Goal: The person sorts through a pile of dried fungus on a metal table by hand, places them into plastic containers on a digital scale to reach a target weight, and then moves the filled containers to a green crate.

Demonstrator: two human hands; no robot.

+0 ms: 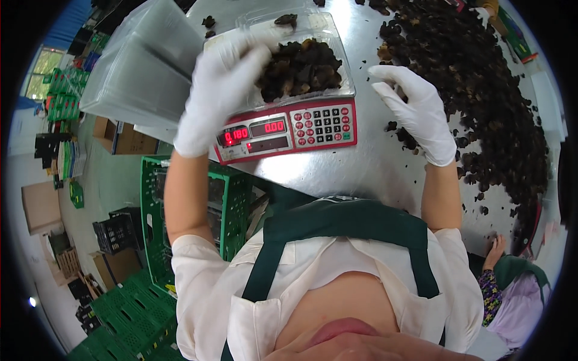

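Note:
My left hand [226, 81], in a white glove, is smeared by motion over the left side of a red and white digital scale [289, 135]. Its fingers reach toward a clear plastic box [344, 84] on the scale; whether they grip anything is unclear. Dark, crinkled pieces like dried mushrooms [301, 69] are heaped in the box. The box's far part, with one dark piece [286, 20], is partly blurred. My right hand [415, 108], also gloved, hovers over the metal table right of the scale, thumb and fingers apart, holding nothing visible.
A large pile of the same dark pieces [457, 60] covers the right of the metal table [373, 174]. Stacked clear boxes [141, 66] stand left of the scale. Below is a green crate [235, 207]. Another person's hand [496, 248] rests at the table's lower right edge.

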